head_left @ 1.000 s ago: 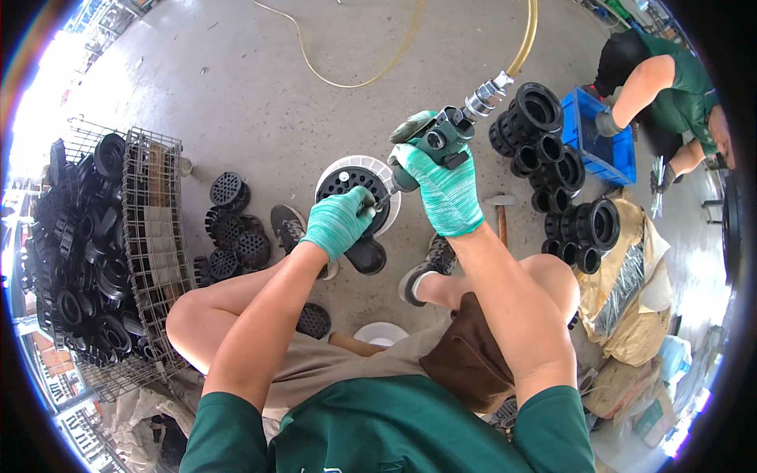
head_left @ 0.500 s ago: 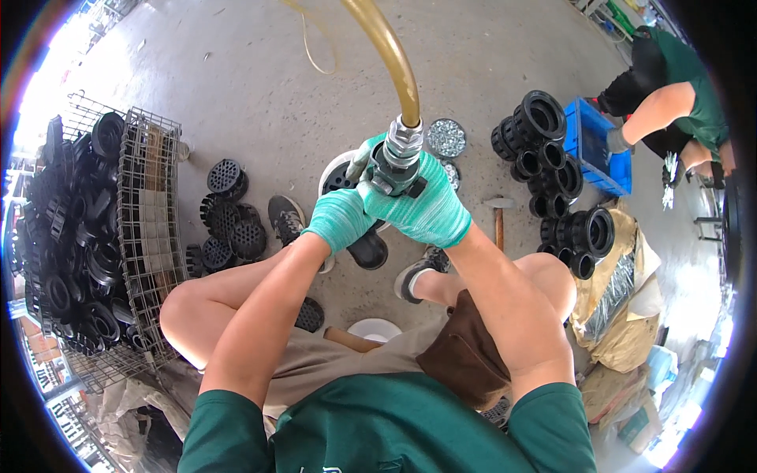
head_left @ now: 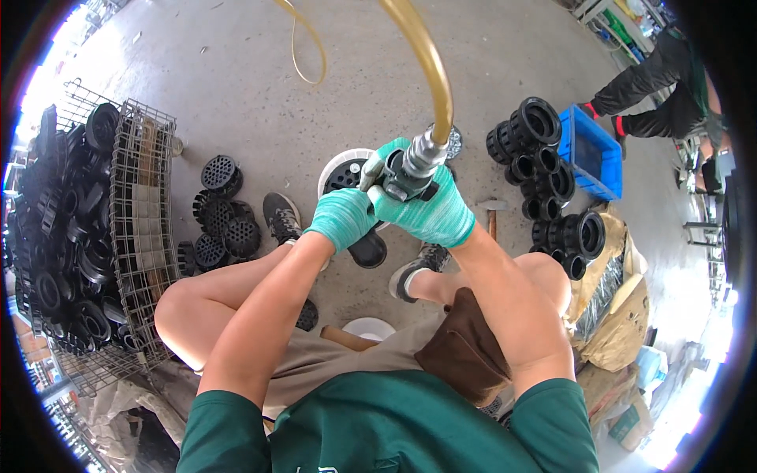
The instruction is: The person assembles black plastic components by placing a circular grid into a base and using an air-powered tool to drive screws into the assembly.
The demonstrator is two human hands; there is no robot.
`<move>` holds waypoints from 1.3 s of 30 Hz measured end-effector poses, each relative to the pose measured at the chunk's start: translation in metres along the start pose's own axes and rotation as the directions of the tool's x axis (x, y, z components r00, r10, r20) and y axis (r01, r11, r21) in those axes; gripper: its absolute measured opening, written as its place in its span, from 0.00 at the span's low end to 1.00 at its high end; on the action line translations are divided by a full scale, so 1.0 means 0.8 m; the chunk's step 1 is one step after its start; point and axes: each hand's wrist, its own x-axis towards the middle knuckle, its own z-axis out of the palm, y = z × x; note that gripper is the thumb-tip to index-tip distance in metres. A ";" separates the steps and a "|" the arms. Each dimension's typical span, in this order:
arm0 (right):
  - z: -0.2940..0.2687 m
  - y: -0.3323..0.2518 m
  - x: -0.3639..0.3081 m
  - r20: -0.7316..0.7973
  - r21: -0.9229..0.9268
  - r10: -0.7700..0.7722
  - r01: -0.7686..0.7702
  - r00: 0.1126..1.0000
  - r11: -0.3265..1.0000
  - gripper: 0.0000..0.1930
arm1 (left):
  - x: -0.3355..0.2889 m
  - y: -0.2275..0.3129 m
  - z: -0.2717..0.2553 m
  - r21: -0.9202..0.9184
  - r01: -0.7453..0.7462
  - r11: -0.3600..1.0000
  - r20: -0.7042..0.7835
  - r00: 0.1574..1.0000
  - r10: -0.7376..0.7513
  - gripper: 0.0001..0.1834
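Note:
A dark pneumatic hand tool (head_left: pixel 406 175) with a metal hose fitting stands before me, its hose end up. My right hand (head_left: pixel 430 209), in a green knit glove, is closed around its grip. My left hand (head_left: pixel 344 219), gloved alike, is closed on the tool's lower body beside the right; its fingertips are partly hidden. A rounded black end (head_left: pixel 367 251) shows below the hands. Just beyond them lies a black perforated disc (head_left: pixel 341 178) in a white round holder (head_left: pixel 323 180), partly covered by the tool and gloves. The tool's working tip is hidden.
A yellow hose (head_left: pixel 430 63) rises from the tool. Left are perforated black discs (head_left: pixel 221 175) and a wire cage (head_left: pixel 146 213) of black parts. Right are stacked black rings (head_left: pixel 536 122), a hammer (head_left: pixel 493 206) and a blue crate (head_left: pixel 591 158). Another person (head_left: pixel 658 87) is beyond.
The hose and the tool's top have tilted to the right, and more of the perforated disc shows. Both hands keep their hold. The co-worker's arm has left the blue crate.

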 end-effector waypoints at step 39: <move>0.006 -0.046 0.011 -0.091 0.085 0.037 -0.029 0.995 0.996 0.15 | -0.016 -0.003 -0.065 -0.901 0.432 -0.031 0.426 0.871 -0.246 0.09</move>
